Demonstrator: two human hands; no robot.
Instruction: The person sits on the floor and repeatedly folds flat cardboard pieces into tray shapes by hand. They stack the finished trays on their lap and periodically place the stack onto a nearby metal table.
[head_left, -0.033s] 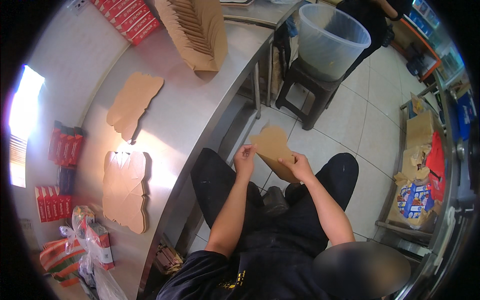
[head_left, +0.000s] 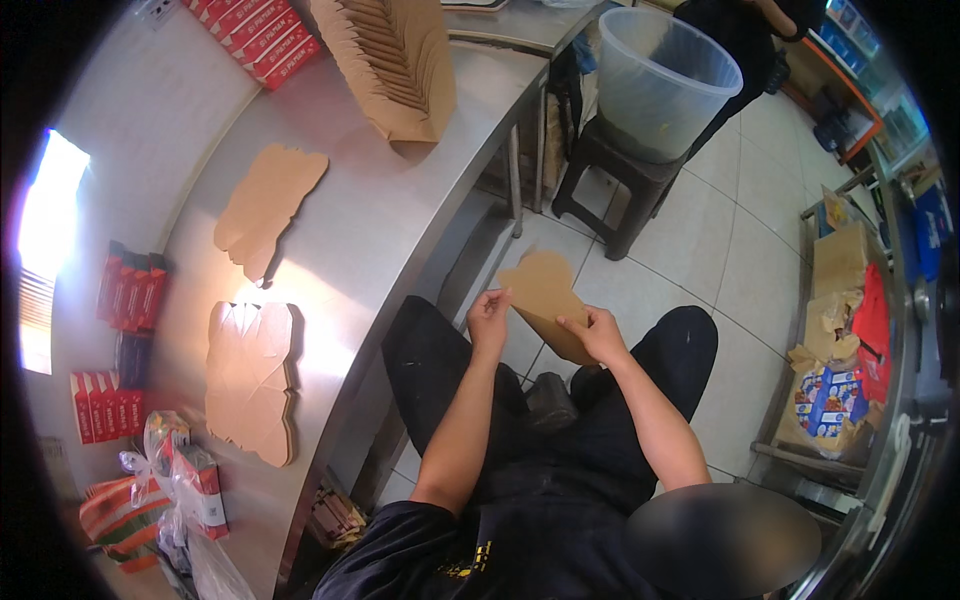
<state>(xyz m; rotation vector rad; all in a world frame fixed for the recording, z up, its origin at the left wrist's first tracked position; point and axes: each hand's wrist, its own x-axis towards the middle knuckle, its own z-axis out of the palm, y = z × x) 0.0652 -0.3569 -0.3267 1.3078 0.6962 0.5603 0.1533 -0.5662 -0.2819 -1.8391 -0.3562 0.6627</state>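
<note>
Both hands grip one flat brown cardboard blank (head_left: 545, 300) above the lap, off the front edge of the steel counter (head_left: 400, 210): the left hand (head_left: 488, 318) is pinched on its left edge, and the right hand (head_left: 598, 332) is closed on its lower right edge, though the fingers behind the card are hidden. On the counter lie a stack of flat blanks (head_left: 250, 380), a second flat stack (head_left: 268, 205) farther along, and a tall nested pile of formed cartons (head_left: 395, 60) at the far end. A clear plastic bin (head_left: 660, 80) sits on a dark stool (head_left: 620, 190) on the tiled floor beyond.
</note>
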